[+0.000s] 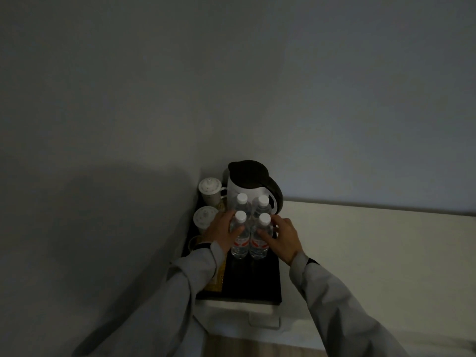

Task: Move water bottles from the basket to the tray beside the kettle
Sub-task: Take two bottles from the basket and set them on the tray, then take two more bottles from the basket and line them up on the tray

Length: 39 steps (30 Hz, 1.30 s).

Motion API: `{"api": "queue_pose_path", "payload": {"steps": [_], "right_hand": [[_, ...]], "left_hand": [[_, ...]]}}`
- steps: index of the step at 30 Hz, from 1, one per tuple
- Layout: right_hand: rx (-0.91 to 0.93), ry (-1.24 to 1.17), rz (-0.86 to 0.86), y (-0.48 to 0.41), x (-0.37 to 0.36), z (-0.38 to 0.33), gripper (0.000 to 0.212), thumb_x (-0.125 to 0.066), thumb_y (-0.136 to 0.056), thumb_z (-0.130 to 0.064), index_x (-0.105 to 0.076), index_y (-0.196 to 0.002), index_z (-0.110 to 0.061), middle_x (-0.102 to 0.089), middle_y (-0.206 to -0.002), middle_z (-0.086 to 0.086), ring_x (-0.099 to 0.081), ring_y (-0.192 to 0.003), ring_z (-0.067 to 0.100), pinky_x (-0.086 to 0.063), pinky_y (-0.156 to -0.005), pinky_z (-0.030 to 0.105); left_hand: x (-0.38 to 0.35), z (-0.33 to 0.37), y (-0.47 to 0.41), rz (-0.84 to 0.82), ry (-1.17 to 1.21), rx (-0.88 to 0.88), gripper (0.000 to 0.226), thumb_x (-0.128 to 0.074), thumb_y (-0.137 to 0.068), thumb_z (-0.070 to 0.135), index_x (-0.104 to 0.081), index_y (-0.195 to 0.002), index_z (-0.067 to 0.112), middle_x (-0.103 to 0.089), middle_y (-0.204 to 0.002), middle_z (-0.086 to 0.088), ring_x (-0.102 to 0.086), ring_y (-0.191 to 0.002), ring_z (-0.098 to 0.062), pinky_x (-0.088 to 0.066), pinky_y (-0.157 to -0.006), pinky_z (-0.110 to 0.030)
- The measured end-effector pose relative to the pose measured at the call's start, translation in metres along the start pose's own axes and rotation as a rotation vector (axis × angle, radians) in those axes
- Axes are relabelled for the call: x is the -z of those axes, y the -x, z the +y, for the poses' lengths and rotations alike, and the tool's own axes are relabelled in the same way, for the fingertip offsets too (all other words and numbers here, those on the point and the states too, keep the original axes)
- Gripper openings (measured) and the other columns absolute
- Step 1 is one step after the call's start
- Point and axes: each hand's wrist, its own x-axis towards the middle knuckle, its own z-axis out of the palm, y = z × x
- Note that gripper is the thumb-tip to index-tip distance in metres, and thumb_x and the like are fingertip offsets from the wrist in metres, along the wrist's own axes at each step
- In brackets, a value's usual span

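The room is dim. A plain grey wall [257,73] fills the upper view. A white counter [373,240] meets it along a dark seam. Wood floor [257,349] shows below.

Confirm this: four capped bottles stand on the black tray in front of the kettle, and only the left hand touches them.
Not quite. The head view shows both hands on them: the left hand and the right hand each touch a front bottle. Four capped bottles do stand on the black tray before the kettle.
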Motion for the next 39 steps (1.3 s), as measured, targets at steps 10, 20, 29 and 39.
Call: {"api": "queue_pose_path", "payload": {"steps": [10, 20, 29, 39], "right_hand": [[0.087, 0.005, -0.009, 0.01, 0.032, -0.005, 0.056, -0.071, -0.086, -0.043, -0.051, -0.135, -0.024, -0.055, -0.123, 0.013, -0.055, -0.117, 0.029, -0.048, -0.096, 0.034], [0.242, 0.16, 0.157, 0.057, 0.12, -0.024, 0.07, -0.068, -0.089, -0.045, -0.041, -0.149, -0.022, -0.043, -0.147, 0.01, -0.05, -0.132, 0.025, -0.042, -0.106, 0.029], [0.206, 0.357, 0.423, 0.175, 0.23, -0.04, 0.072, -0.065, -0.087, -0.056, -0.039, -0.149, -0.032, -0.039, -0.154, 0.003, -0.049, -0.135, 0.024, -0.046, -0.107, 0.038], [0.097, 0.434, 0.623, 0.296, 0.347, 0.024, 0.073, -0.06, -0.087, -0.063, -0.032, -0.15, -0.039, -0.034, -0.158, -0.001, -0.037, -0.145, 0.025, -0.039, -0.114, 0.046]], "left_hand": [[0.013, 0.024, 0.02, 0.049, -0.076, -0.015, 0.05, -0.057, -0.091, 0.045, -0.044, -0.137, 0.029, -0.052, -0.134, -0.006, -0.053, -0.122, -0.025, -0.048, -0.1, -0.046], [0.036, 0.101, 0.062, 0.245, -0.349, -0.334, 0.058, -0.058, -0.091, 0.043, -0.044, -0.143, 0.02, -0.042, -0.148, -0.017, -0.039, -0.136, -0.034, -0.035, -0.113, -0.048], [0.01, 0.207, 0.107, 0.205, -0.427, -0.633, 0.067, -0.044, -0.09, 0.06, -0.031, -0.149, 0.03, -0.032, -0.155, -0.012, -0.029, -0.142, -0.032, -0.027, -0.117, -0.049], [-0.098, 0.323, 0.165, 0.161, -0.433, -0.813, 0.069, -0.04, -0.088, 0.067, -0.03, -0.148, 0.034, -0.034, -0.155, -0.009, -0.03, -0.143, -0.03, -0.027, -0.118, -0.048]]}}
